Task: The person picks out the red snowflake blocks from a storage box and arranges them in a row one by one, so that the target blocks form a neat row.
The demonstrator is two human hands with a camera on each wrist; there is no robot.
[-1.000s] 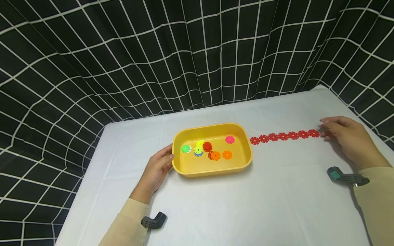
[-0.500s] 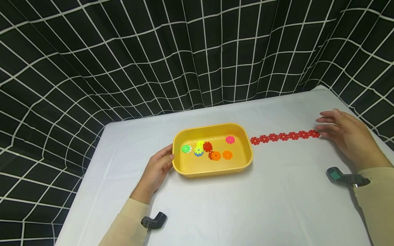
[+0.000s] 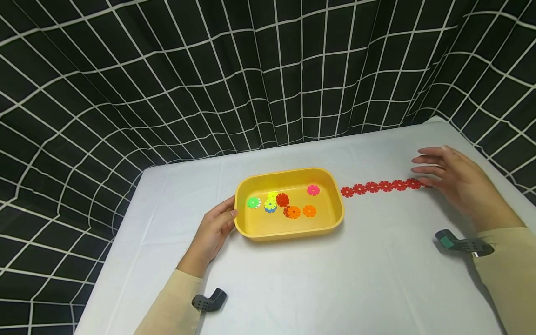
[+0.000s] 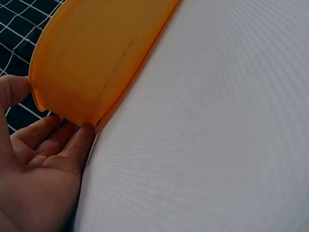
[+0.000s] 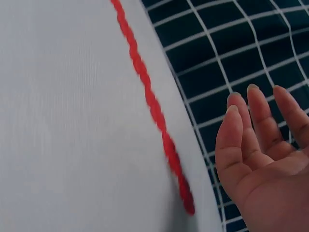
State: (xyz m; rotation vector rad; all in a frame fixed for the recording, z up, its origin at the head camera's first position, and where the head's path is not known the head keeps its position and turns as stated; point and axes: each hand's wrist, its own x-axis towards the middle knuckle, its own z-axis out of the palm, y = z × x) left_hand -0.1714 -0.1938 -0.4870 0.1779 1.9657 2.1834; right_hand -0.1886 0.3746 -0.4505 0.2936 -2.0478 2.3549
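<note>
While fingers of the left hand [image 3: 212,231] grip a yellow tray [image 3: 293,234], a red disc chain [image 3: 372,189] ends near loosely spread fingers of the right hand [image 3: 462,188].

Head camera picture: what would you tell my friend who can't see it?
A person's left hand grips the left end of a yellow tray with colourful flower-shaped pieces inside, on a white tabletop. The right hand, holding nothing, partly hides the right end of a row of red pieces. Behind hangs a black cloth with white grid lines.
</note>
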